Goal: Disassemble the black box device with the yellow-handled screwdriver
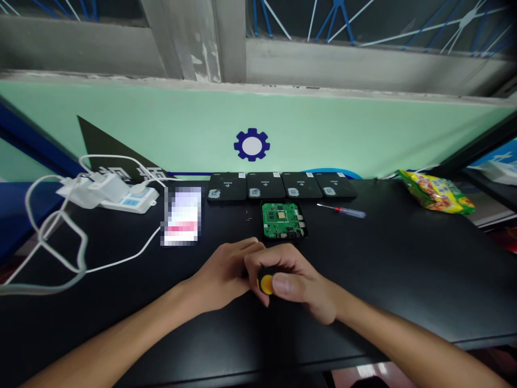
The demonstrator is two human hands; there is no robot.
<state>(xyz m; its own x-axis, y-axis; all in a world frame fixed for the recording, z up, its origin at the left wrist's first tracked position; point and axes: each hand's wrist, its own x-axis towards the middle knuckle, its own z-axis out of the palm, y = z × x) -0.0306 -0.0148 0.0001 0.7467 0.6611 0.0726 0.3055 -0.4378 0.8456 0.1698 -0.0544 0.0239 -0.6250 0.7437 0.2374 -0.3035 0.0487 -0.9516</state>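
My right hand (297, 280) is wrapped round a yellow-and-black handle (265, 284), which looks like a screwdriver's; its far end is hidden by my hands. My left hand (230, 269) is closed and meets the right at the fingertips. What its fingers grip, if anything, is out of sight. Just beyond both hands lies a green circuit board (277, 218) inside an open black case (306, 235). A few tiny screws (248, 219) are on the table left of it. To its right rests a second screwdriver (349, 212) with a clear bluish handle.
Several flat black boxes (264, 188) stand in a row by the wall. On the left are a phone (182, 215) with a blurred screen, a white power strip (137, 199) and looping white cables (83, 253). A yellow-green snack packet (438, 194) lies at the back right of the black table (404, 269).
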